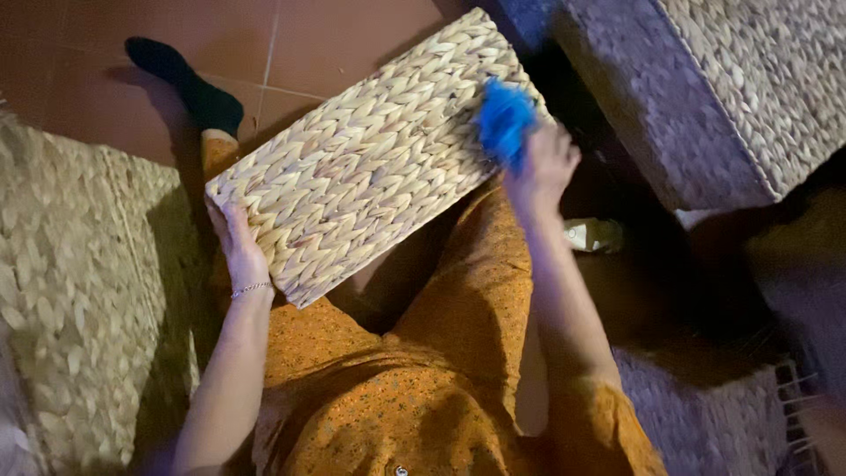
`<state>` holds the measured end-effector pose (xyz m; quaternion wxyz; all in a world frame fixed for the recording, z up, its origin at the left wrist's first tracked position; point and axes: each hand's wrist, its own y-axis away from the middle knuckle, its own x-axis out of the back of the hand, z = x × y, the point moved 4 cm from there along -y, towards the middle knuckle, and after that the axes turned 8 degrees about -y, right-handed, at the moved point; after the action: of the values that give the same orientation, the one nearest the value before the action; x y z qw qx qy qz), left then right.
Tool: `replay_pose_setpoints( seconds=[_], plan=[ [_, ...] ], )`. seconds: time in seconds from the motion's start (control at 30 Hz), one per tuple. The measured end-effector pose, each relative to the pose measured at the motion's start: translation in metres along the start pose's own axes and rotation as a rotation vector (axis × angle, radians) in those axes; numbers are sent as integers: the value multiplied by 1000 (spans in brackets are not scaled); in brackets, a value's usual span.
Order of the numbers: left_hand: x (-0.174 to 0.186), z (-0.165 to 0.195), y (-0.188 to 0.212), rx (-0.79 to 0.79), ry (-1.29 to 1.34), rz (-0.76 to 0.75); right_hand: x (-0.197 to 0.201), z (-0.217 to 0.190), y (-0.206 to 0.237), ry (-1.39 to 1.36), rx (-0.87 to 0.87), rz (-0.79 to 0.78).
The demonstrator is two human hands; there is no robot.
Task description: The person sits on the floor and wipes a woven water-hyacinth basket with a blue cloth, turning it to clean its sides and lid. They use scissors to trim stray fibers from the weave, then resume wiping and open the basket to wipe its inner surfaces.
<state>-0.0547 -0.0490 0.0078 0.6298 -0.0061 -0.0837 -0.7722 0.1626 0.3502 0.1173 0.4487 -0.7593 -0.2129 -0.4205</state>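
Across the seated person's lap lies a flat woven seagrass basket panel (370, 154), pale straw in colour, tilted so its far corner points up and to the right. The left hand (236, 242) clasps the panel's near left edge, fingers curled under the weave, a thin bracelet at the wrist. The right hand (542, 167) is clenched around a blue cloth (504, 116), which is pressed onto the panel's right edge; both hand and cloth are blurred.

The person wears an orange patterned garment (441, 353), and 1 foot in a black sock (189, 84) rests on the reddish floor tiles (220, 35) at the far left. To the left lies another woven piece (79, 282) of the same pale weave. At the far right stands a larger woven basket (723, 88), seen from outside, so I cannot tell what it holds. A third woven basket (705, 414) sits near the right, its inside dark and hidden. Between them, in shadow, lies a small pale bottle (592, 235).
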Motion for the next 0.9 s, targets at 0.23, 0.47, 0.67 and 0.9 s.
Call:
replay_pose_setpoints(
  seconds=[0.23,0.47,0.67,0.9],
  plan=[
    [0,-5,-8,-12,111,-25,-21,-68,30,70,104,257],
    [-1,20,12,33,51,-135,24,-276,111,-539,454,-314],
    [-8,32,10,238,236,-52,-12,-235,85,-212,520,-914],
    [-5,15,-4,-21,18,23,-14,-27,-33,24,142,89]
  ],
)
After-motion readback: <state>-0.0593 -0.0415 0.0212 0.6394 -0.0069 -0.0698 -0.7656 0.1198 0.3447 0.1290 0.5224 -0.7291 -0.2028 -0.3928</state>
